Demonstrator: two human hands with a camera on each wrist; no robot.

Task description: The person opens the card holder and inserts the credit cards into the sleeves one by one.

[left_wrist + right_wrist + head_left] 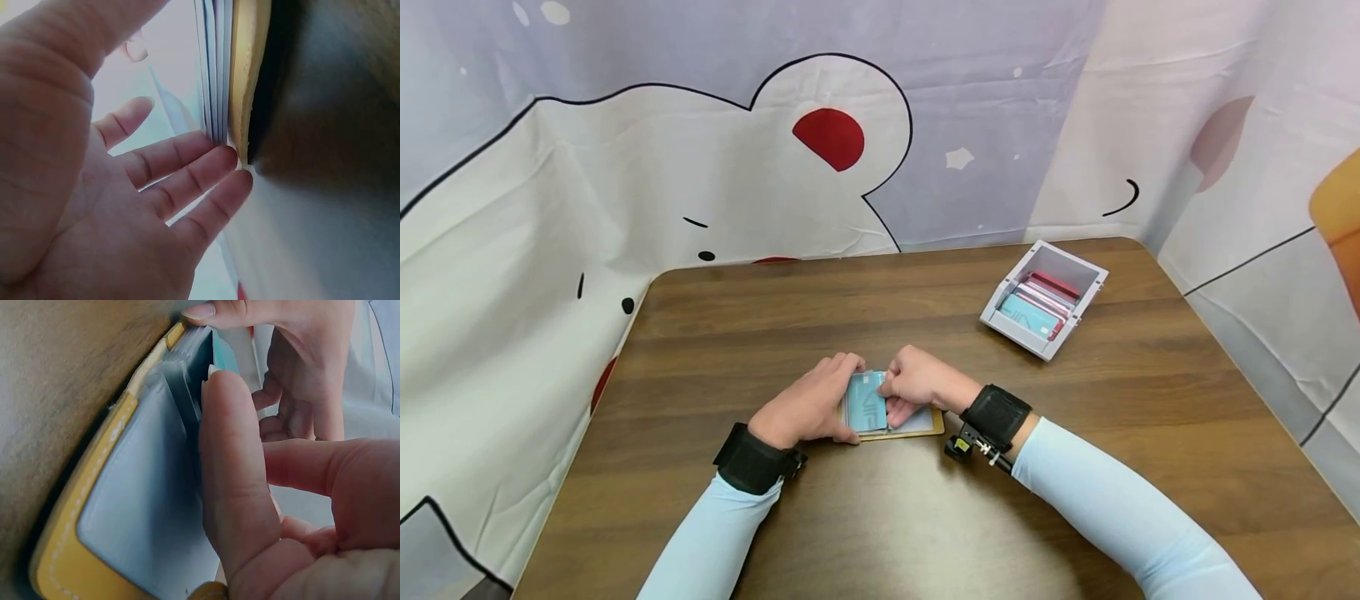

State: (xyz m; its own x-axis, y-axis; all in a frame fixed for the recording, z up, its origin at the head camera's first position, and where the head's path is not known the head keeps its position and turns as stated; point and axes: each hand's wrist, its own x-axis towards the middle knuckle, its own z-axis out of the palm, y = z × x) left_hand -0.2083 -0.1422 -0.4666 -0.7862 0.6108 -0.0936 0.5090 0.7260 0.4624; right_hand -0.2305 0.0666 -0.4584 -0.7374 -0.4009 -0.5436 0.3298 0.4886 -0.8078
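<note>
A yellow card holder (925, 431) lies open on the table, with stitched edges and clear plastic sleeves (134, 500). Over its left part is a light-blue card (867, 402). My left hand (808, 404) grips the holder's left side, thumb at the near edge and fingers at the far edge. In the left wrist view, its fingertips meet the stacked sleeves and the yellow cover (245, 75). My right hand (919, 385) pinches the light-blue card by its right edge, between thumb and forefinger. The fingers hide part of that edge.
A grey open box (1013, 332) stands at the back right of the wooden table (760, 325). Inside it are several cards (1033, 315), light blue in front and red behind. A printed cloth (970, 108) hangs behind the table and along its sides.
</note>
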